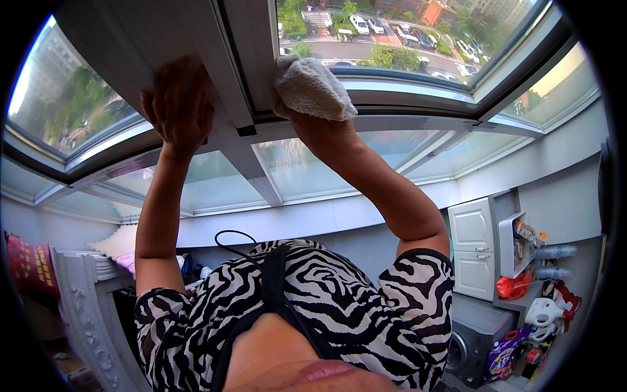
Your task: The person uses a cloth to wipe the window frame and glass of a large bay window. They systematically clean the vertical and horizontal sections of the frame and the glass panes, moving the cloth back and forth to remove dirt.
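Note:
My right hand (pixel 321 125) holds a light grey cloth (pixel 313 88) and presses it to the window frame (pixel 259 73), at the lower left corner of the right window pane (pixel 411 44). The cloth covers most of the fingers. My left hand (pixel 181 103) lies with its fingers spread on the broad frame post (pixel 132 39) between the two upper panes; it holds nothing. Left of that hand is the left window pane (pixel 73 93). Lower fixed panes (pixel 313 166) run below both hands.
At the right stand a white cabinet (pixel 471 250), a washing machine (pixel 477 338), a white bin (pixel 512 245) with packages, plastic bottles (pixel 553 252) and a purple bag (pixel 507 355). A red bag (pixel 32 267) and a carved white panel (pixel 88 313) are at the left.

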`<state>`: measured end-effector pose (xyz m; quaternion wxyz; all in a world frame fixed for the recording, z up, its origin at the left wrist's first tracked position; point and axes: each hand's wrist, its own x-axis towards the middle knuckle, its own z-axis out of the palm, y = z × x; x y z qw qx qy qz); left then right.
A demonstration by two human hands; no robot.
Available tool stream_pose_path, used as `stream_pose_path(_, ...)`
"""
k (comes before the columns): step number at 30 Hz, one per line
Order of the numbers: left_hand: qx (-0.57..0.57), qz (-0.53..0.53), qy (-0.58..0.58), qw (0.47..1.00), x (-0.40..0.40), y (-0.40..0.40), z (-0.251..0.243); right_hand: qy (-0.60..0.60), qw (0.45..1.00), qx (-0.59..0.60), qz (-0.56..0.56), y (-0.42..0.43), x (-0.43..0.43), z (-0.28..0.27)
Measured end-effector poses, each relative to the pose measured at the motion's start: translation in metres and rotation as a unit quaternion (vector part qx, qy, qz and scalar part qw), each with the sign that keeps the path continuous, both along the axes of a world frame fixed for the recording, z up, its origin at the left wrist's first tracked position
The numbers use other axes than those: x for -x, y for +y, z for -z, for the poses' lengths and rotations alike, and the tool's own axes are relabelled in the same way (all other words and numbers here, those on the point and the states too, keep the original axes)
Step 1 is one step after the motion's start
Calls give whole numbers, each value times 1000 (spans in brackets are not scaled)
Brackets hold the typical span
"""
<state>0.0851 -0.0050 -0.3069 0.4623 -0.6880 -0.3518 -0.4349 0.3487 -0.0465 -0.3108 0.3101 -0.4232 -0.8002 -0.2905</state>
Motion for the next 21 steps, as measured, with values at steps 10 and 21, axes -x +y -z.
stream_pose_path(10, 37, -21, 13, 999, 5, -6, 2, 25, 967, 78, 240, -20, -200, -24)
stream_pose_path(21, 17, 24, -18, 999, -3, -3, -4, 58, 916, 29, 396, -16, -237, -14)
